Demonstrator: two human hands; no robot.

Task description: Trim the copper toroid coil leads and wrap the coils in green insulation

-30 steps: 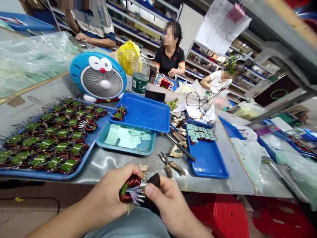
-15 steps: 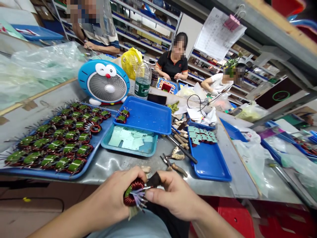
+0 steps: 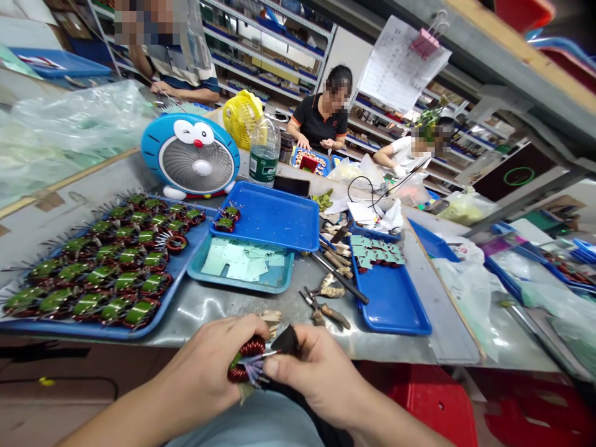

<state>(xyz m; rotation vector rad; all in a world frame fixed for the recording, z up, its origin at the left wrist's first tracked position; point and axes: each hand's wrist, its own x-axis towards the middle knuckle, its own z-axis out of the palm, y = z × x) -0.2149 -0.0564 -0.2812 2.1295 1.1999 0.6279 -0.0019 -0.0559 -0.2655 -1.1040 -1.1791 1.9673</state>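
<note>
Just beyond the table's near edge, my left hand (image 3: 216, 363) is closed around a toroidal coil (image 3: 252, 347) wound with copper-red wire, with a green patch on its side. A bundle of pale wire leads (image 3: 254, 367) sticks out from the coil toward my right hand (image 3: 314, 366). That hand is closed on a black-handled tool (image 3: 285, 340), whose thin metal shaft points at the coil. My right thumb lies against the lead ends. What the tool's tip touches is hidden among the leads.
A blue tray (image 3: 179, 288) of similar coils stands left. Pale green sheets fill a teal tray (image 3: 284, 279); another blue tray (image 3: 279, 208) holds a few coils. Pliers (image 3: 326, 310) and a dark rod (image 3: 342, 277) lie mid-table. A blue tray (image 3: 395, 304) is at right. Co-workers sit opposite.
Both hands have shifted slightly left in the view with the coil and tool, as the whole scene has. The leads look more gathered near my right thumb. Both grips stay the same.
</note>
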